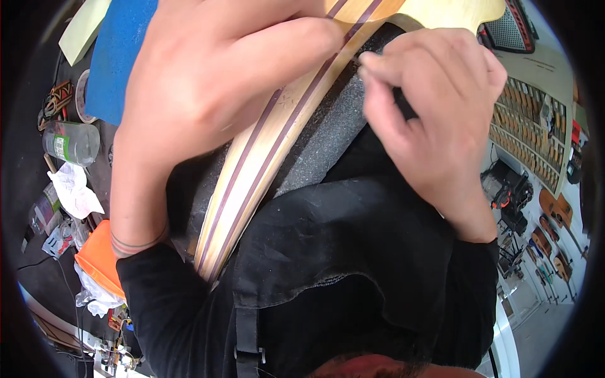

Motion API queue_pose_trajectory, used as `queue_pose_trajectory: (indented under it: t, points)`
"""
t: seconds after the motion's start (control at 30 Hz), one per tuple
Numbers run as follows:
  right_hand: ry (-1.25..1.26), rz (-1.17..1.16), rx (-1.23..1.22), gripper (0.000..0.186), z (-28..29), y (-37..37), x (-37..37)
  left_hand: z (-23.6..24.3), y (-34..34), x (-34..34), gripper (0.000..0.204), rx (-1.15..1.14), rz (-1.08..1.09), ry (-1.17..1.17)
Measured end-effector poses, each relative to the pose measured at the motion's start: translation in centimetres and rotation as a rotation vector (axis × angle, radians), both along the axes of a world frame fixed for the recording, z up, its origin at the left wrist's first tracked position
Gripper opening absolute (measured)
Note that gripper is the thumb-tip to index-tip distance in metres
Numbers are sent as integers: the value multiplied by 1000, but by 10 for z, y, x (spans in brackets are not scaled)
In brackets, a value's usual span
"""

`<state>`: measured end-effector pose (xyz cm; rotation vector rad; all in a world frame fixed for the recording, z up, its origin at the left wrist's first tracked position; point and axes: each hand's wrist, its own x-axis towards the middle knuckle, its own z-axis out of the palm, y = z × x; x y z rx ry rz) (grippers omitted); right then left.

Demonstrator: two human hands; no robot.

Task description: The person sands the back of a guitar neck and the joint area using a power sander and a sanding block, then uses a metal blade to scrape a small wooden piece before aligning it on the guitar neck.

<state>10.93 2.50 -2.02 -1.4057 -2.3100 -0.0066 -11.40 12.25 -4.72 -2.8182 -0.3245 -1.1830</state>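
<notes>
A pale wooden guitar neck (254, 165) with two dark purple stripes runs diagonally from the upper right down toward my left side. Its far end meets a yellowish wooden body (450, 14) at the top edge. My left hand (201, 82) lies across the neck, fingers bent, thumb stretched to the right over the stripes. Its other fingertips are cut off or hidden, so what it grips does not show. My right hand (438, 94) is at the neck's right edge, thumb and forefinger pinched together. Something tiny and dark may be between them; it is too small to name.
Beneath the neck is a dark grey padded support (328, 135). On the left stand a blue sheet (120, 60), a tape roll (82, 94), a clear jar (72, 143), crumpled paper (75, 189) and an orange container (101, 255). A tool rack (529, 129) is on the right.
</notes>
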Motion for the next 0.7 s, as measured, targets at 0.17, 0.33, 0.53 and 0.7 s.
queue_pose_trajectory:
  t: [0.17,0.33,0.53,0.7]
  points:
    - [-58,-7,116,25,-16,0,3,-17,-1,4,16,-24,14,-36]
    - [131,85,5,25,-21,-18,-2,32,-14,-8,23,-393,-75,260]
    - [108,60,16,23,-7,-8,6,29,-15,-13,28,-412,7,178]
    - [50,6,20,23,0,9,6,5,-12,-6,19,-257,132,59]
